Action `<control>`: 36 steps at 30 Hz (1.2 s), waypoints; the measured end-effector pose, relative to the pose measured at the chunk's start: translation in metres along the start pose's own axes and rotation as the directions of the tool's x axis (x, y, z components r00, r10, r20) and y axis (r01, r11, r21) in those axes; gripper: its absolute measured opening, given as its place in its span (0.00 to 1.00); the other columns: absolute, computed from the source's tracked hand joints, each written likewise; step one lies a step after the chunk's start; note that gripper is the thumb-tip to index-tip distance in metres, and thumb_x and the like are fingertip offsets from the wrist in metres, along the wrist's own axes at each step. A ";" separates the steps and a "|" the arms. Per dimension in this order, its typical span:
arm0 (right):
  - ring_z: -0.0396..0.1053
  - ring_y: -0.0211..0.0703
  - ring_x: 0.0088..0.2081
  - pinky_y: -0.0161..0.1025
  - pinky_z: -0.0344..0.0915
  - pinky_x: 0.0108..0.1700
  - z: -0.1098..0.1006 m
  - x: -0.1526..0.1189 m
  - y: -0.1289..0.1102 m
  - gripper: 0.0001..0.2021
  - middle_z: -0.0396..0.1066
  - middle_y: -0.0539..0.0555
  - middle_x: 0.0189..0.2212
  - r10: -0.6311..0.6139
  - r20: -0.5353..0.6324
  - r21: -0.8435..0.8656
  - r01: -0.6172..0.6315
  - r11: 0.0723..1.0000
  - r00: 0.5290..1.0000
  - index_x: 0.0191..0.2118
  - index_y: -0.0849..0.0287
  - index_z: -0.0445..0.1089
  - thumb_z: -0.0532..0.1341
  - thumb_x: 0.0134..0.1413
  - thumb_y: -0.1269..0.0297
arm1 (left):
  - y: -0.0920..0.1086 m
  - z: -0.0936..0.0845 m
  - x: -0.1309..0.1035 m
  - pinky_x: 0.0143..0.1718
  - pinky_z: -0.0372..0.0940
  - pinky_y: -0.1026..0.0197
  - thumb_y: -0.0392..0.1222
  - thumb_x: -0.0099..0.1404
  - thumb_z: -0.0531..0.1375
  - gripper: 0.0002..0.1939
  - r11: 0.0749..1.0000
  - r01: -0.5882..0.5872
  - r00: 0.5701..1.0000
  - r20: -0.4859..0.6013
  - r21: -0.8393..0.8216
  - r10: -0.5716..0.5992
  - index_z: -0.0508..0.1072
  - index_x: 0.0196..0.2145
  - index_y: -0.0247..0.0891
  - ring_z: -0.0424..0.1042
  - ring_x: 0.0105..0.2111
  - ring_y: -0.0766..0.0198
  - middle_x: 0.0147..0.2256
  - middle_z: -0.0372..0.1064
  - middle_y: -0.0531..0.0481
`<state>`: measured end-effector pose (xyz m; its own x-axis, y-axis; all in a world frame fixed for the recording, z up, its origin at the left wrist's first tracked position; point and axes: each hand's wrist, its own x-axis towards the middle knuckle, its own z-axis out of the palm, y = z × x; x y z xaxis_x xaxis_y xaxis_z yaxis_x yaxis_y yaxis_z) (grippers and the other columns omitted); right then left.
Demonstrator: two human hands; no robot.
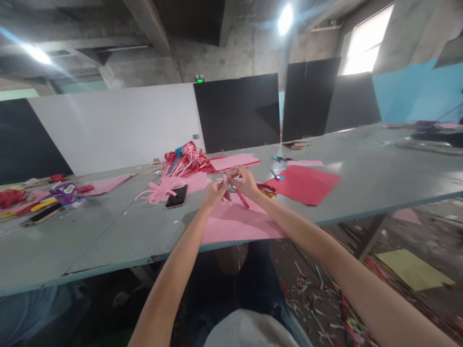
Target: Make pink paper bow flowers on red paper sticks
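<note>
My left hand and my right hand meet over the table, fingers pinched together. Between their fingertips is a small pink paper piece; its exact shape is blurred. Below the hands a narrow red strip slants over a pink paper sheet at the table's front edge. Scissors with red and yellow handles lie just right of my right wrist, partly hidden by it. To the left of my left hand are a dark phone and a bunch of looped pink paper strips.
Behind the hands lies a pile of red and pink paper flowers, beside stacked pink sheets. Red paper lies to the right. On the left are a purple packet and another phone. Paper scraps litter the floor.
</note>
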<state>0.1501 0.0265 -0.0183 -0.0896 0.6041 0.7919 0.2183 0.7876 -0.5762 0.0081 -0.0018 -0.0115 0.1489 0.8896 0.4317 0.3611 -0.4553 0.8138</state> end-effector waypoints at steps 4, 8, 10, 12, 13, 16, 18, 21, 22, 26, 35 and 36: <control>0.70 0.44 0.36 0.41 0.62 0.40 0.000 0.000 0.000 0.12 0.71 0.53 0.31 -0.022 -0.009 -0.015 0.022 1.000 1.000 0.40 0.57 0.61 0.58 0.47 0.65 | -0.003 0.001 0.002 0.12 0.50 0.70 0.49 0.58 0.55 0.16 0.997 0.023 0.999 0.027 -0.071 -0.022 0.63 0.21 0.36 0.67 0.13 0.69 0.13 0.65 0.54; 0.69 0.43 0.37 0.41 0.63 0.41 -0.002 0.001 -0.001 0.13 0.71 0.54 0.34 -0.043 -0.043 -0.010 0.043 0.999 0.998 0.42 0.56 0.60 0.57 0.48 0.64 | -0.001 0.001 0.003 0.12 0.49 0.70 0.50 0.58 0.55 0.15 0.983 0.065 0.998 0.037 -0.172 -0.059 0.66 0.25 0.35 0.68 0.13 0.68 0.13 0.64 0.55; 0.69 0.44 0.37 0.42 0.62 0.42 -0.003 0.002 -0.002 0.13 0.71 0.54 0.35 -0.075 -0.066 -0.031 0.073 0.997 0.995 0.41 0.56 0.60 0.58 0.47 0.64 | 0.001 0.001 0.002 0.13 0.49 0.70 0.50 0.57 0.56 0.14 0.973 0.092 0.996 0.031 -0.210 -0.087 0.67 0.26 0.35 0.68 0.13 0.68 0.13 0.64 0.56; 0.69 0.44 0.37 0.43 0.62 0.43 -0.004 0.003 -0.002 0.12 0.71 0.55 0.36 -0.102 -0.070 -0.058 0.098 0.993 0.992 0.40 0.56 0.61 0.58 0.47 0.64 | 0.003 0.001 0.002 0.13 0.49 0.70 0.48 0.57 0.56 0.13 0.966 0.113 0.994 0.021 -0.234 -0.111 0.68 0.27 0.34 0.68 0.14 0.68 0.13 0.63 0.56; 0.68 0.44 0.38 0.43 0.61 0.43 -0.004 0.003 -0.002 0.12 0.71 0.55 0.37 -0.110 -0.065 -0.068 0.105 0.992 0.992 0.40 0.56 0.61 0.58 0.47 0.64 | 0.004 0.001 0.002 0.13 0.49 0.70 0.48 0.57 0.57 0.12 0.963 0.121 0.993 0.019 -0.240 -0.119 0.68 0.27 0.34 0.68 0.14 0.68 0.13 0.63 0.56; 0.68 0.44 0.37 0.43 0.61 0.43 -0.003 0.003 0.001 0.11 0.71 0.54 0.36 -0.095 -0.039 -0.090 0.091 0.992 0.995 0.39 0.56 0.62 0.58 0.48 0.63 | 0.005 0.000 0.001 0.13 0.49 0.70 0.48 0.57 0.57 0.12 0.961 0.135 0.991 0.025 -0.243 -0.133 0.68 0.28 0.34 0.68 0.14 0.69 0.13 0.63 0.56; 0.68 0.44 0.36 0.42 0.61 0.42 -0.001 0.002 0.003 0.10 0.71 0.53 0.33 -0.079 -0.019 -0.096 0.077 0.992 0.997 0.39 0.56 0.62 0.58 0.49 0.62 | 0.005 0.001 0.000 0.14 0.49 0.70 0.48 0.58 0.56 0.12 0.962 0.143 0.990 0.039 -0.235 -0.138 0.68 0.28 0.35 0.68 0.14 0.69 0.13 0.63 0.56; 0.69 0.42 0.35 0.40 0.61 0.40 0.000 0.001 0.004 0.10 0.71 0.52 0.31 -0.085 -0.006 -0.083 0.084 0.993 0.996 0.39 0.56 0.62 0.57 0.50 0.63 | 0.004 0.001 0.000 0.14 0.50 0.70 0.49 0.59 0.56 0.13 0.962 0.153 0.988 0.056 -0.225 -0.144 0.68 0.28 0.35 0.68 0.14 0.69 0.14 0.63 0.56; 0.69 0.42 0.35 0.40 0.61 0.39 0.001 0.001 0.004 0.10 0.71 0.52 0.31 -0.091 -0.008 -0.071 0.091 0.993 0.996 0.40 0.56 0.61 0.57 0.50 0.63 | 0.003 0.001 0.000 0.14 0.50 0.70 0.49 0.59 0.56 0.13 0.961 0.155 0.988 0.058 -0.230 -0.146 0.68 0.28 0.35 0.68 0.14 0.69 0.14 0.63 0.56; 0.69 0.41 0.35 0.38 0.61 0.36 0.000 -0.001 0.000 0.12 0.71 0.52 0.32 -0.091 -0.011 -0.042 0.090 0.995 0.996 0.42 0.55 0.58 0.56 0.50 0.66 | 0.001 0.001 0.001 0.14 0.51 0.69 0.46 0.58 0.56 0.10 0.946 0.175 0.984 0.075 -0.273 -0.160 0.68 0.29 0.35 0.67 0.13 0.69 0.14 0.63 0.56; 0.68 0.40 0.34 0.37 0.62 0.33 -0.002 -0.003 -0.011 0.11 0.71 0.52 0.32 -0.095 -0.008 -0.026 0.095 0.995 0.995 0.43 0.55 0.59 0.54 0.51 0.66 | 0.002 -0.002 0.003 0.14 0.50 0.68 0.47 0.55 0.58 0.11 0.918 0.180 0.982 0.120 -0.354 -0.147 0.70 0.30 0.35 0.65 0.13 0.70 0.15 0.64 0.56; 0.68 0.41 0.35 0.37 0.62 0.33 -0.003 -0.003 -0.011 0.11 0.71 0.52 0.32 -0.096 -0.011 -0.024 0.096 0.995 0.995 0.42 0.55 0.59 0.54 0.51 0.66 | 0.001 -0.002 0.003 0.14 0.50 0.68 0.47 0.55 0.58 0.11 0.914 0.178 0.982 0.123 -0.365 -0.142 0.70 0.30 0.35 0.65 0.13 0.70 0.15 0.64 0.56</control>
<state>0.1506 0.0153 -0.0137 -0.0998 0.5242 0.8457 0.2324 0.8387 -0.4925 0.0070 0.0000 -0.0082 0.2077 0.9429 0.2604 0.0200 -0.2702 0.9626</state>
